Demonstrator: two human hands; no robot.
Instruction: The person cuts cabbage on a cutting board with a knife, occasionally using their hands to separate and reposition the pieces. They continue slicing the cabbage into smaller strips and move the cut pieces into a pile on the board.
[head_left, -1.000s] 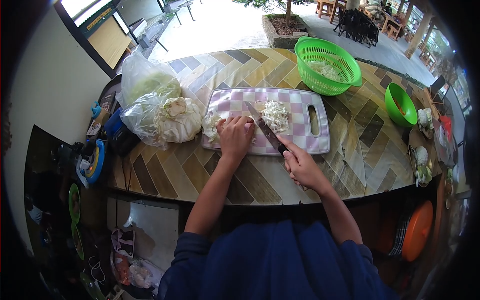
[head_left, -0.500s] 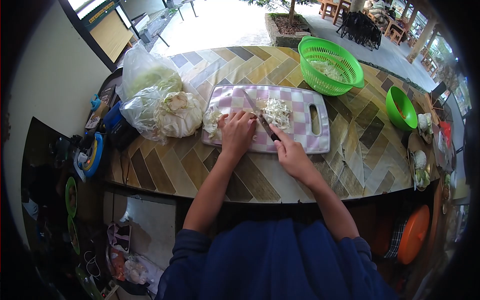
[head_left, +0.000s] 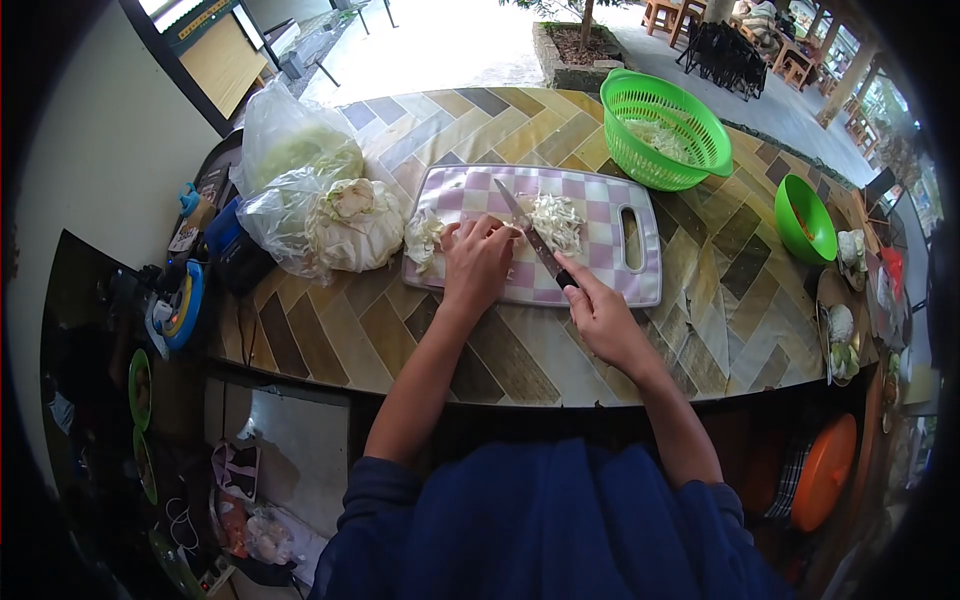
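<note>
A pink-and-white checked cutting board point(head_left: 590, 284) lies on the table. My right hand point(head_left: 606, 318) grips the dark handle of a knife point(head_left: 528, 226), its blade slanting up and left across the board. Just left of the blade, my left hand point(head_left: 476, 262) has its fingers curled down over a piece of cabbage, mostly hidden beneath them. Shredded cabbage point(head_left: 558, 222) is heaped on the blade's right side. More cabbage pieces point(head_left: 423, 238) rest at the board's left end. Beyond that end sits a cabbage head point(head_left: 352, 228) with its cut stem upward.
A clear plastic bag point(head_left: 300, 150) with pale green contents stands behind the cabbage head. At the back right is a green colander point(head_left: 655, 160) holding shreds. A green bowl point(head_left: 815, 225) with orange bits sits farther right. A blue-rimmed tape-like roll point(head_left: 183, 318) is at the left edge.
My right hand and the knife have shifted slightly right. My left hand stays in nearly the same spot, fingers still curled.
</note>
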